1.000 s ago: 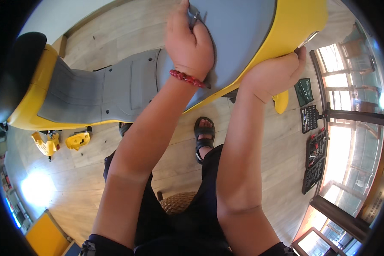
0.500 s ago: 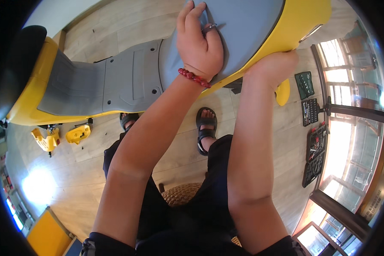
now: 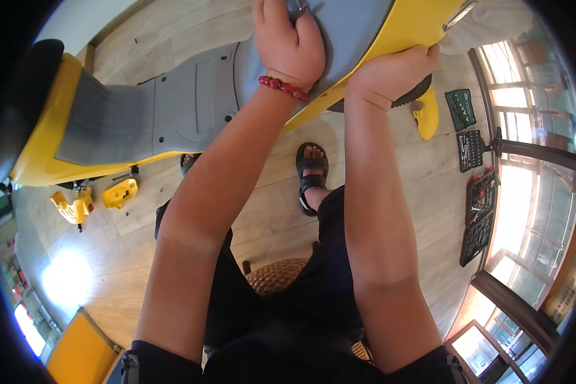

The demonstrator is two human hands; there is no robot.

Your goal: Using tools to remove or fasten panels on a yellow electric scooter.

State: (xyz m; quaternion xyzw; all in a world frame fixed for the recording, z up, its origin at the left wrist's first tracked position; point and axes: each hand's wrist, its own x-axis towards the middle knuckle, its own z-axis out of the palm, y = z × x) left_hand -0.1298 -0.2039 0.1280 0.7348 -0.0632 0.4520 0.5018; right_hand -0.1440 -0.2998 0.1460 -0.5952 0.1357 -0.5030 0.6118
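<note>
A scooter with a yellow body and a grey footboard stretches across the upper picture. My left hand, with a red bead bracelet at the wrist, rests against the grey panel below the seat area. Its fingers curl about a small metal piece, whose kind I cannot make out. Lower and to the right, my right hand is closed over the lower edge of the yellow side panel, its fingertips partly hidden. A dark tyre shows just beneath that hand.
Yellow loose parts lie on the wooden floor: a cover at right, a bracket-like piece and a tray-like piece at left. Tool cases line the right by the windows. A woven stool is under me.
The whole view has shifted, so the scooter and both hands sit higher in the picture. More of the tyre shows below my right hand. Both hands keep their places on the scooter.
</note>
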